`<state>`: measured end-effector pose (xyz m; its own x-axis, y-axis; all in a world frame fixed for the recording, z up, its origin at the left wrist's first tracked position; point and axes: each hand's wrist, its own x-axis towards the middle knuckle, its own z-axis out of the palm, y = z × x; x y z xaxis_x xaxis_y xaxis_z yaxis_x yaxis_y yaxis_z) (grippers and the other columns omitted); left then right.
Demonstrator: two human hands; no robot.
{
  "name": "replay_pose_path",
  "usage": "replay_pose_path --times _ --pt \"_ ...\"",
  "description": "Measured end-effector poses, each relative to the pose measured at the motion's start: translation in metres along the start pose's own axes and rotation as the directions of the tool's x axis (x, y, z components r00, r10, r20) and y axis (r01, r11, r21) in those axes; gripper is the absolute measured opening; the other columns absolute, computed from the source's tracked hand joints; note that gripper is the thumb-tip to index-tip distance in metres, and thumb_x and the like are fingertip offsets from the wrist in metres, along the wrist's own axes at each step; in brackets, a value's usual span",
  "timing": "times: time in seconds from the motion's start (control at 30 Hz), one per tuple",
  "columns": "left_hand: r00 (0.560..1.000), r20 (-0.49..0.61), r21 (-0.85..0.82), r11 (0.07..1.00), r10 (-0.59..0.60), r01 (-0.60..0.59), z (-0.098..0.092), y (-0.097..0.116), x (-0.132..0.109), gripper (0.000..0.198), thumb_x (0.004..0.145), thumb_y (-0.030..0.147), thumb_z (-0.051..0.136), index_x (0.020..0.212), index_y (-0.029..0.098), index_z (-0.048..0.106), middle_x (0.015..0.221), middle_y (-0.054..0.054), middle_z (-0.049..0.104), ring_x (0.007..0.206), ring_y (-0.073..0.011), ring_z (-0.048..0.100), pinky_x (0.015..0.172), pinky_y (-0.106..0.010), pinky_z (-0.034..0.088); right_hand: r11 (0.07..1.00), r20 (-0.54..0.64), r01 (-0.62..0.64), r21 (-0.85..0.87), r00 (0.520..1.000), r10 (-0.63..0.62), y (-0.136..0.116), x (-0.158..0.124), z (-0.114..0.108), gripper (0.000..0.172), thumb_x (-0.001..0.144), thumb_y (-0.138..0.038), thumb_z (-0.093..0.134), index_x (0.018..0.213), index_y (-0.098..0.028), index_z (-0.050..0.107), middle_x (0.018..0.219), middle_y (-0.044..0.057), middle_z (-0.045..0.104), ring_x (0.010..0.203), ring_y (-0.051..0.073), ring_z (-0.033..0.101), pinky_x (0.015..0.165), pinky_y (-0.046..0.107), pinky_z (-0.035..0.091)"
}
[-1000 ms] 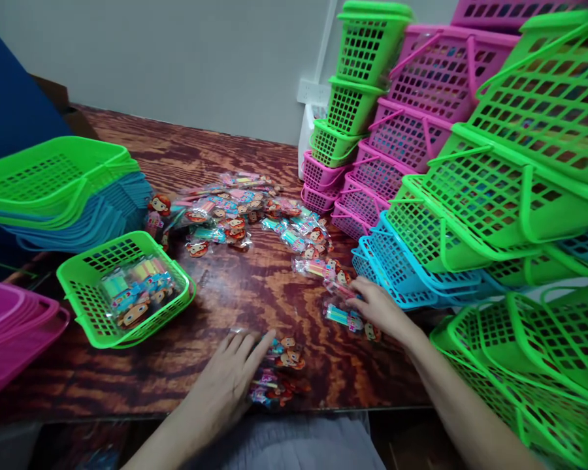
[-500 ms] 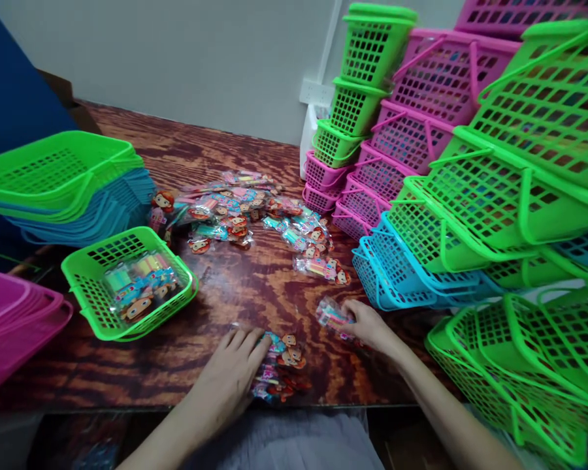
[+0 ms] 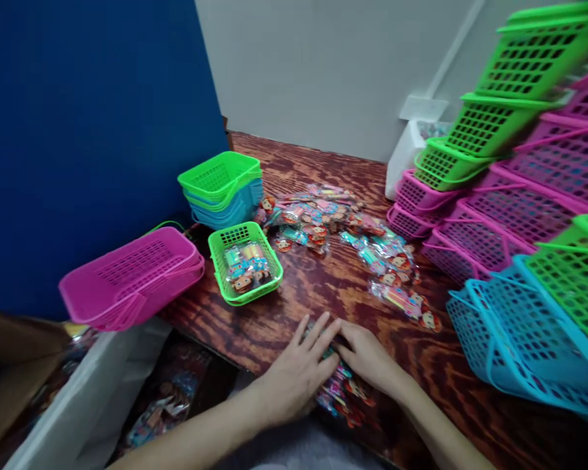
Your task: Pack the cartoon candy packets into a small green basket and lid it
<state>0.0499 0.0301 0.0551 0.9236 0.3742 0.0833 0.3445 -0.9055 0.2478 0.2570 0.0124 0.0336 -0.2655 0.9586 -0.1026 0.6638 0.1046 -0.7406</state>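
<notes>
Dark, strongly grained wooden tabletop (image 3: 284,313) runs back to a pale grey wall, with a deep blue panel (image 3: 88,143) standing on the left. At its near edge lies a small heap of clear plastic sachets printed with cartoon faces and bright stripes (image 3: 340,391), and both hands are pressed together over it. These sachets look light, thin and slippery, likely to slide over one another, so they are probably best taken as a bunch, squeezed from both sides, rather than pinched one at a time.

Left hand (image 3: 298,372) lies palm down with fingers spread flat on the heap, not curled round anything. Right hand (image 3: 370,359) comes in from the right, fingers bent over the same heap and touching the left fingertips; whether it actually grips a sachet cannot be told. Both forearms reach in from the bottom edge and meet in a shallow V.

Beyond the hands, more loose sachets (image 3: 353,235) trail across the wood. To their left stands a small green plastic mesh basket (image 3: 224,271) with a few sachets inside, behind it a nested stack of green and blue baskets (image 3: 220,186), and further left a stack of pink baskets (image 3: 132,274). Tall, leaning stacks of pink, green and blue handled baskets (image 3: 519,215) fill the right side.
</notes>
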Motion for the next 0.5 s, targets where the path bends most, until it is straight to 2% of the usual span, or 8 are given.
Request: replay_pose_path --times 0.07,0.17,0.23,0.3,0.4,0.43,0.5 --pt "1.000 -0.008 0.004 1.000 0.003 -0.003 0.000 -0.002 -0.001 0.053 0.077 0.027 0.067 0.124 0.012 0.049 0.162 -0.026 0.008 0.151 -0.0415 0.000 0.121 -0.060 0.002 0.997 0.075 0.013 0.073 0.997 -0.018 0.000 -0.007 -0.005 0.035 0.086 -0.013 0.050 0.115 -0.021 0.066 0.122 0.008 0.065 0.115 0.023 0.058 0.101 0.035 0.043" --pt "0.999 0.023 -0.016 1.000 0.023 -0.023 -0.001 -0.006 0.001 0.047 0.080 0.030 0.064 0.121 0.013 0.050 0.144 -0.023 0.043 0.141 -0.0375 0.033 0.122 -0.057 0.007 0.996 0.150 -0.027 0.083 0.989 0.015 -0.001 -0.012 -0.017 0.033 0.088 -0.019 0.049 0.112 -0.026 0.071 0.112 0.005 0.069 0.105 0.023 0.063 0.094 0.036 0.046" --pt "0.999 0.037 -0.042 0.999 0.012 -0.010 -0.001 -0.009 0.004 0.047 0.081 0.029 0.063 0.122 0.012 0.050 0.127 -0.018 0.055 0.125 -0.0323 0.048 0.122 -0.052 0.015 0.990 0.190 -0.073 0.118 0.980 0.050 -0.001 -0.008 -0.024 0.028 0.091 -0.027 0.051 0.106 -0.025 0.074 0.108 0.005 0.071 0.101 0.024 0.065 0.092 0.038 0.047" --pt "0.999 0.041 -0.090 0.996 -0.020 0.023 0.001 -0.010 0.007 0.057 0.080 0.027 0.062 0.132 0.010 0.045 0.121 -0.016 0.056 0.115 -0.0298 0.052 0.116 -0.046 0.030 0.954 0.205 -0.141 0.265 0.975 0.088 0.003 -0.003 -0.029 0.026 0.091 -0.039 0.056 0.102 -0.023 0.074 0.105 0.006 0.072 0.100 0.026 0.065 0.090 0.039 0.047" --pt "0.996 0.036 -0.141 0.986 -0.085 0.090 0.005 -0.010 0.012 0.081 0.081 0.027 0.060 0.151 0.010 0.022 0.126 -0.018 0.054 0.111 -0.0313 0.051 0.102 -0.045 0.042 0.771 0.160 -0.272 0.576 0.962 0.220 0.012 0.000 -0.035 0.043 0.087 -0.056 0.064 0.109 -0.020 0.066 0.100 0.008 0.072 0.094 0.026 0.066 0.081 0.037 0.050" --pt "0.995 0.038 -0.138 0.986 -0.093 0.098 0.006 -0.010 0.013 0.082 0.081 0.027 0.060 0.151 0.010 0.021 0.126 -0.018 0.053 0.111 -0.0320 0.051 0.100 -0.046 0.042 0.716 0.143 -0.292 0.634 0.954 0.262 0.015 -0.002 -0.036 0.048 0.085 -0.059 0.065 0.112 -0.019 0.063 0.100 0.008 0.072 0.092 0.025 0.066 0.079 0.036 0.050" --pt "0.994 0.051 -0.116 0.988 -0.093 0.098 0.008 -0.009 0.016 0.070 0.079 0.024 0.059 0.143 0.010 0.035 0.123 -0.017 0.055 0.108 -0.0321 0.051 0.098 -0.045 0.043 0.683 0.118 -0.295 0.668 0.948 0.294 0.019 -0.007 -0.038 0.054 0.085 -0.063 0.065 0.113 -0.018 0.061 0.100 0.010 0.072 0.092 0.024 0.067 0.081 0.035 0.049"
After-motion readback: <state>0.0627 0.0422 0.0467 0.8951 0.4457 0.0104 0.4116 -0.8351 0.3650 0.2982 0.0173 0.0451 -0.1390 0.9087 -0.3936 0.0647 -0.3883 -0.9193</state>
